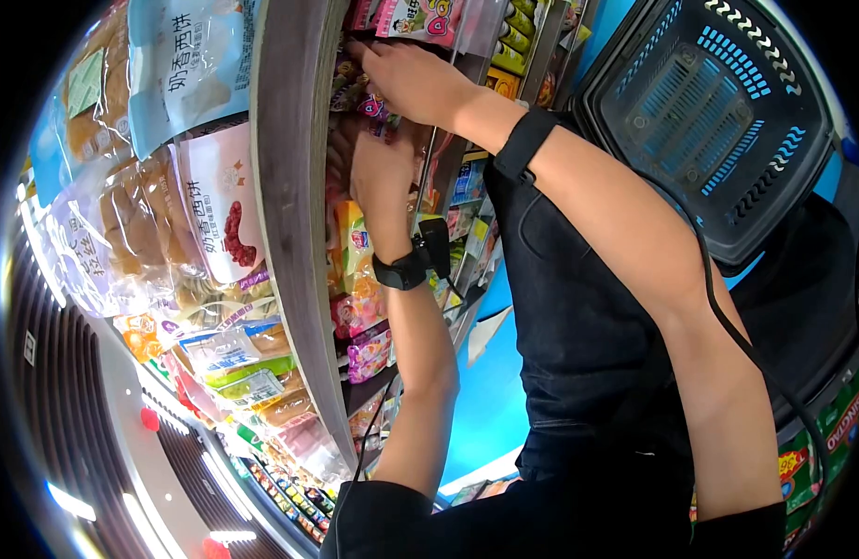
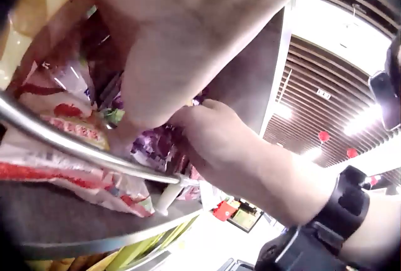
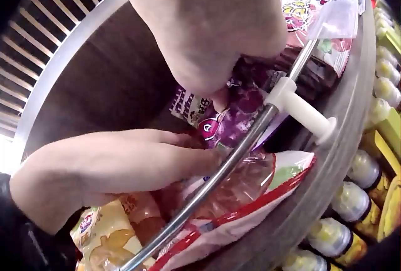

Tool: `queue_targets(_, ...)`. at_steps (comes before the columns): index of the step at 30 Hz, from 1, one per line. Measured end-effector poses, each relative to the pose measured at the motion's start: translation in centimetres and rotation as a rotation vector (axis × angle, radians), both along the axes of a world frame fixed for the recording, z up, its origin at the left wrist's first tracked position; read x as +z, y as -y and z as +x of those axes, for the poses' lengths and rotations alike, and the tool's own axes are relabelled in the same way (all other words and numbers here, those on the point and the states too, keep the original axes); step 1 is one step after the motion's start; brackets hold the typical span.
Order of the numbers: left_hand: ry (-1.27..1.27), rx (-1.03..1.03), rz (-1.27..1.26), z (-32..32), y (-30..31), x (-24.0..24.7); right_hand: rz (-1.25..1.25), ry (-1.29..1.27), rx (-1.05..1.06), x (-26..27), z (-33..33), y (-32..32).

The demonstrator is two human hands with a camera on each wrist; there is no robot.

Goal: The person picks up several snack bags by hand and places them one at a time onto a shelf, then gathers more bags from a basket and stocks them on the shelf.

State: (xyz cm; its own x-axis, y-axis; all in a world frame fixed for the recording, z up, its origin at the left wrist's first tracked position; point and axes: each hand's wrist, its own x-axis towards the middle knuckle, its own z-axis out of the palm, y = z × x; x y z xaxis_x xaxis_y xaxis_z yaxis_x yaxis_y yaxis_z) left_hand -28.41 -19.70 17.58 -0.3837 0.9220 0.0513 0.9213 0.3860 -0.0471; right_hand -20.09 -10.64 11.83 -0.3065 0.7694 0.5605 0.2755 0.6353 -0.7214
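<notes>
In the head view both hands reach over a metal rail into a shelf of bagged sweets. My right hand [image 1: 415, 82] bends its fingers over a purple candy bag [image 3: 235, 121] with round grape-like pictures. Its thumb lies on the bag's front in the right wrist view, while the other fingers are hidden. My left hand [image 3: 125, 161] is beside the same bag, fingers stretched straight to its lower edge, their tips partly covered by packaging. Just under that hand lies a clear-fronted bag with a red edge [image 3: 232, 211], leaning against the rail [image 3: 200, 196].
Yellow and pink sweet bags [image 1: 357, 312] fill the shelf nearby. Packaged bread [image 1: 219, 210] stands on the shelf above, behind a thick grey board [image 1: 294, 168]. A black shopping basket [image 1: 704, 121] is at the right. Bottles with white caps [image 3: 329, 236] line the shelf below.
</notes>
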Motion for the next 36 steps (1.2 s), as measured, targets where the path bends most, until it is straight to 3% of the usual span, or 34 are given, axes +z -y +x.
queue_targets(2, 0.211, 0.128, -0.092, 1.2, -0.3, 1.9, -0.022, -0.002, 0.001, 0.0, -0.1, -0.1)
queue_targets(5, 0.056, 0.236, -0.047, -2.2, -0.5, 0.3, -0.074, 0.001, 0.008, 0.4, 0.6, 0.2)
queue_targets(10, -0.105, 0.064, 0.075, -1.9, 2.4, 1.4, -0.150, -0.033, 0.012, 1.0, 1.3, 0.3)
queue_targets(14, -0.052, 0.283, 0.105, -0.7, 3.5, 2.9, -0.082, 0.060, -0.068, 1.1, 1.3, 0.1)
queue_targets(17, -0.167, 0.236, 0.127, -0.9, 3.5, 3.3, -0.050, 0.062, -0.120, 1.2, 1.4, 0.7)
queue_targets(20, -0.204, 0.068, 0.307, -1.7, 3.9, 2.7, -0.075, 0.117, -0.128, 1.3, 1.0, 1.2)
queue_targets(22, -0.203, 0.127, 0.222, -1.6, 3.3, 2.7, -0.006, 0.161, -0.187, 0.8, 0.2, 1.3)
queue_targets(25, -0.276, -0.122, 0.358, -2.4, 1.9, 1.5, 0.069, 0.211, -0.267, 1.0, 0.2, 1.6)
queue_targets(27, -0.141, -0.187, 0.325, -1.9, 0.9, 1.6, 0.085, 0.180, -0.307, 1.0, 0.1, 1.9)
queue_targets(29, 0.194, -0.037, 0.074, -0.4, -0.3, 2.9, 0.027, 0.124, -0.288, 1.0, 0.2, 2.7)
queue_targets(32, 0.105, -0.074, 0.204, -2.1, -1.4, 0.7, -0.092, 0.010, -0.199, 1.4, 0.7, 3.7)
queue_targets(34, 0.123, -0.074, 0.350, -2.0, -1.4, -0.1, -0.092, -0.077, -0.248, 1.3, 0.8, 4.5)
queue_targets(36, 0.165, -0.088, 0.308, -2.0, -1.6, 0.1, -0.131, -0.141, -0.263, 1.3, 1.2, 5.4)
